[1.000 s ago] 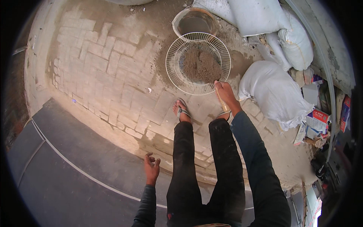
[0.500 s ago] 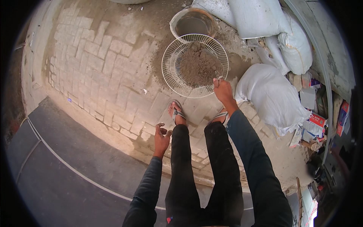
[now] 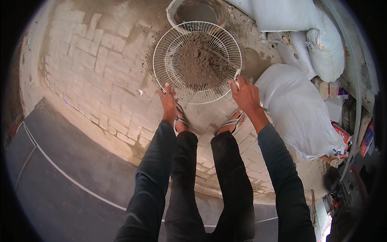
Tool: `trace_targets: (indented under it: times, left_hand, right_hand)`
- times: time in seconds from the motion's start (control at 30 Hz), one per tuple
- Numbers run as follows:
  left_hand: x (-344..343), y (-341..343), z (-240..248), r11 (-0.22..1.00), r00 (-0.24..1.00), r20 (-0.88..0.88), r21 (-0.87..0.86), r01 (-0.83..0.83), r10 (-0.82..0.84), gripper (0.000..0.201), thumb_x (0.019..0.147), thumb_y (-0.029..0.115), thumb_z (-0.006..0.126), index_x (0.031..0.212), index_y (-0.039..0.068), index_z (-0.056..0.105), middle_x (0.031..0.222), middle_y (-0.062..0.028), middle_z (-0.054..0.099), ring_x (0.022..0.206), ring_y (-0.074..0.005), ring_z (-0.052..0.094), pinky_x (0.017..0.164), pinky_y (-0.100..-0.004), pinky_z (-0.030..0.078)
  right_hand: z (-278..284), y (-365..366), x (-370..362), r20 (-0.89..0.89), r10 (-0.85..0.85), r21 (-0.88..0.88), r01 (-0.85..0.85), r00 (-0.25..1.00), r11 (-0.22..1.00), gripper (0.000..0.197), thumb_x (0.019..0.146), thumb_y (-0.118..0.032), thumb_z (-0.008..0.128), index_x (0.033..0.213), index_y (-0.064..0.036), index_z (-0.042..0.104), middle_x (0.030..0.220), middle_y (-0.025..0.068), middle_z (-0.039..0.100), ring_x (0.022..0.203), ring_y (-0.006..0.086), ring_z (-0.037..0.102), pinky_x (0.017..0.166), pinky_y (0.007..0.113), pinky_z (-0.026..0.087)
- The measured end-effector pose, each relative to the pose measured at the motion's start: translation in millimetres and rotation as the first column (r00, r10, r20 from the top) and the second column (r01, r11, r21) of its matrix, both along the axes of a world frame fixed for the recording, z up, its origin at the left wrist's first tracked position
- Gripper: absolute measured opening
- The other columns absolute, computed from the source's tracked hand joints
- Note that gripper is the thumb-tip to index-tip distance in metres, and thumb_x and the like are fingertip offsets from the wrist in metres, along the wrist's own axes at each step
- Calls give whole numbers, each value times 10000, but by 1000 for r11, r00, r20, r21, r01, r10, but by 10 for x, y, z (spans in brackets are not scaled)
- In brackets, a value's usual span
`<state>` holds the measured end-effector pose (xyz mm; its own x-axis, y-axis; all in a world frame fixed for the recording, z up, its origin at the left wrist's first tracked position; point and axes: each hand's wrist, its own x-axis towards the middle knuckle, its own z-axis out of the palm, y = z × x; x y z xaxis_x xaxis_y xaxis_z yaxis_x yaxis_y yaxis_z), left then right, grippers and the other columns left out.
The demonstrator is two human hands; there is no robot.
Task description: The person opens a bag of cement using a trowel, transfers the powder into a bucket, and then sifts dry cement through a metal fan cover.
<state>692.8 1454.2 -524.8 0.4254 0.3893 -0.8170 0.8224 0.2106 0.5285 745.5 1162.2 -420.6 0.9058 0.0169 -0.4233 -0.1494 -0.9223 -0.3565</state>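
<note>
Round wire sieve [image 3: 197, 62], white, held over brick paving [image 3: 92, 68] ahead of two sandalled feet; heap of grey-brown sand [image 3: 200, 63] inside. Left hand [image 3: 168, 103] at the near-left rim, fingers closed over the wire. Right hand [image 3: 245, 93] at the near-right rim, fingers curled round it. Round basin [image 3: 200, 11] just beyond the sieve. White filled sacks [image 3: 296, 105] to the right.

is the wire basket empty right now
No, the round wire basket carries a heap of brown sand in its middle.
</note>
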Motion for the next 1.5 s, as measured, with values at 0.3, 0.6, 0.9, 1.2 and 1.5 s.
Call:
trace_targets:
  times: [0.3, 0.6, 0.9, 1.2, 1.5]
  left_hand:
    - [426, 445, -227, 791, 910, 79, 527, 309, -408, 544, 1000, 467, 558, 1309, 25, 481, 755, -144, 617, 700, -280, 603, 692, -411, 469]
    - [929, 519, -111, 728, 811, 134, 541, 422, -569, 369, 1033, 352, 537, 1226, 39, 570, 771, -118, 637, 674, -238, 571, 653, -364, 458]
    - [854, 550, 33, 826, 761, 373, 428, 367, -531, 280, 1060, 247, 493, 1089, 0, 622, 780, -88, 604, 662, -170, 516, 643, -348, 451]
    - [808, 463, 149, 801, 788, 264, 421, 426, -557, 285, 1075, 250, 467, 1083, 6, 615, 819, -60, 622, 707, -126, 537, 660, -316, 482]
    - [1087, 490, 416, 790, 784, 233, 410, 457, -575, 313, 1080, 283, 462, 1059, 0, 595, 751, -57, 556, 663, -130, 511, 625, -316, 449]
  right_hand:
    - [-531, -263, 144, 117, -334, 119, 321, 935, 940, 318, 900, -287, 690, 929, 10, 582, 870, 270, 669, 802, 449, 653, 730, 505, 501]
    - [-993, -109, 227, -146, -764, 478, 721, 629, 502, 249, 771, -71, 780, 926, 14, 603, 859, 118, 700, 785, 197, 683, 688, 351, 536]
    - [-617, -173, 179, -223, -797, 629, 707, 562, 323, 224, 756, 92, 693, 910, 4, 555, 818, 85, 657, 727, 182, 681, 606, 307, 556]
    - [-306, -279, -45, -27, -773, 511, 673, 634, 534, 173, 749, 64, 693, 842, -13, 570, 740, 33, 597, 648, 93, 536, 610, 281, 465]
    - [-134, -131, -49, 61, -710, 414, 630, 702, 658, 177, 742, 16, 710, 852, -9, 574, 733, 96, 617, 645, 172, 575, 647, 338, 486]
